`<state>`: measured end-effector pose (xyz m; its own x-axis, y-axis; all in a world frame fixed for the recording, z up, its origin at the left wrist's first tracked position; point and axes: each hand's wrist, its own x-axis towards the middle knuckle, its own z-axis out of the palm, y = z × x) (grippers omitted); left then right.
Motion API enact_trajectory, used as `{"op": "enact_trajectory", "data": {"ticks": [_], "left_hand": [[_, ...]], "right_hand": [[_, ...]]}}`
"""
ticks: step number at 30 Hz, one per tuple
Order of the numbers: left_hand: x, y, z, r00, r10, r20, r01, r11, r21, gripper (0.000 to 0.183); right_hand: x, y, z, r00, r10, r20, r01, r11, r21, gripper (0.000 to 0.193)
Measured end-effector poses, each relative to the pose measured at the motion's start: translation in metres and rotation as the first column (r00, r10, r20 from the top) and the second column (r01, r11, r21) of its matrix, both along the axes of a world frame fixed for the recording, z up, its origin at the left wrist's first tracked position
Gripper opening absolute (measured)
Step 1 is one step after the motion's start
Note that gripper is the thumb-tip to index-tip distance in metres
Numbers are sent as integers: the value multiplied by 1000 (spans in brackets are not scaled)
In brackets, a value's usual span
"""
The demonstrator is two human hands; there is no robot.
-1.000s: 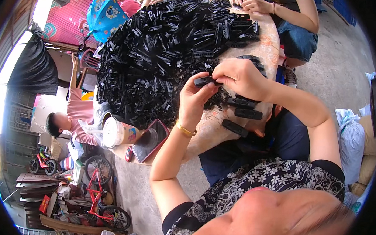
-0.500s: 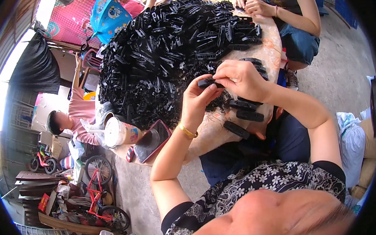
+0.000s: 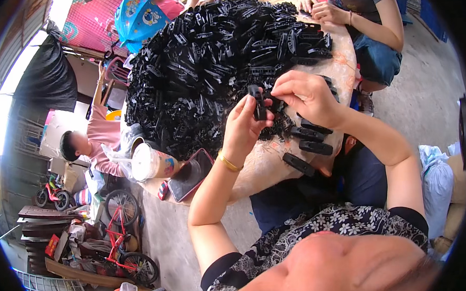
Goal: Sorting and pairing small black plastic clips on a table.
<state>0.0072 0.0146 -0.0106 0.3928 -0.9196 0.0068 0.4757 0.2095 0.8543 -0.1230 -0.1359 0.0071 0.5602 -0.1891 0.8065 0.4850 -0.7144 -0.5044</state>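
Observation:
My left hand (image 3: pixel 242 126) grips a black plastic piece (image 3: pixel 258 104), long and narrow with openings along it, held roughly upright above the table. Close to its right side is my right hand (image 3: pixel 307 97), thumb and fingertips pinched together. Whatever small thing may sit in that pinch is hidden. Beyond both hands lies a heaped pile of black plastic parts (image 3: pixel 202 68), with smaller black bits toward its near edge. Several long black pieces (image 3: pixel 316 147) rest on the table's near right side, under and beside my right forearm.
The table (image 3: pixel 250 171) has a pale patterned cover. On its near left stand a lidded drink cup (image 3: pixel 145 163) and a phone (image 3: pixel 191 175). Another person's hands (image 3: pixel 331 13) are at the far right edge. Someone in pink (image 3: pixel 102 136) is at the left. A red bicycle (image 3: pixel 116 238) stands on the floor.
The black piece in my left hand has turned from lying sideways to nearly upright. My right fingers have come away from it slightly to the right. The view has shifted a little.

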Motion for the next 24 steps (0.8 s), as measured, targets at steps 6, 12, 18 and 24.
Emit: {"op": "enact_trajectory", "data": {"ticks": [6,12,18,24], "left_hand": [[-3,-3,6,989,-136,-58,143,979,144,30],[2,0,2,980,-186,-65,195,959,205,33],[5,2,9,969,-247,2,236,927,290,36],[-2,8,26,851,-327,411,169,911,376,47]], "right_hand": [[-3,-9,0,997,31,75,-8,956,-293,24],[-2,-6,-2,992,127,-24,-126,909,-397,26],[-5,-11,-1,990,109,-93,-141,868,-476,27],[-14,-8,1,992,103,-71,-125,823,-555,23]]}}
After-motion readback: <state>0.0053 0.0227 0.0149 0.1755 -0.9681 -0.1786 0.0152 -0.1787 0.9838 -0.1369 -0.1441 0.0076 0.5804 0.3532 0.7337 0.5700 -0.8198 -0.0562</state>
